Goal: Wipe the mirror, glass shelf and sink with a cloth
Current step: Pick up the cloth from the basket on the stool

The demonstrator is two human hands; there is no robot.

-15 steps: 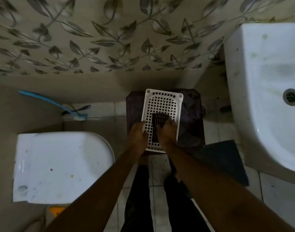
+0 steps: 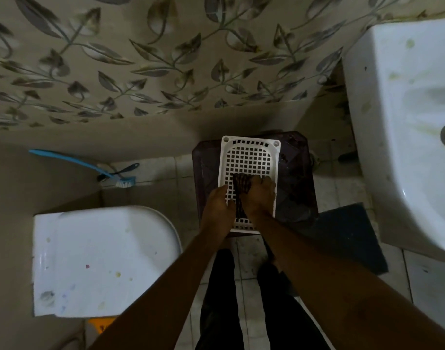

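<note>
My right hand [image 2: 259,197] is curled over the dark, striped, bunched-up cloth [image 2: 241,188], gripping its upper end with fingers folded around the fabric. My left hand [image 2: 220,204] sits just beside it, fingers bent against the near edge of the cloth; whether it pinches the cloth or only steadies the tray beneath, I cannot tell.

The cloth lies in a white plastic lattice tray [image 2: 249,154] that rests on a dark, brownish plastic stool [image 2: 295,173] on the tiled floor.

I judge the cloth light, limp and possibly damp, so it will sag and trail; I would gather it from the middle of the bunch. The light tray may lift or slide with it.

The white ceramic sink [image 2: 393,122], stained in places, stands well to the right. A white toilet lid [image 2: 102,261] is at the left, with a blue-handled brush [image 2: 75,161] beyond it.
</note>
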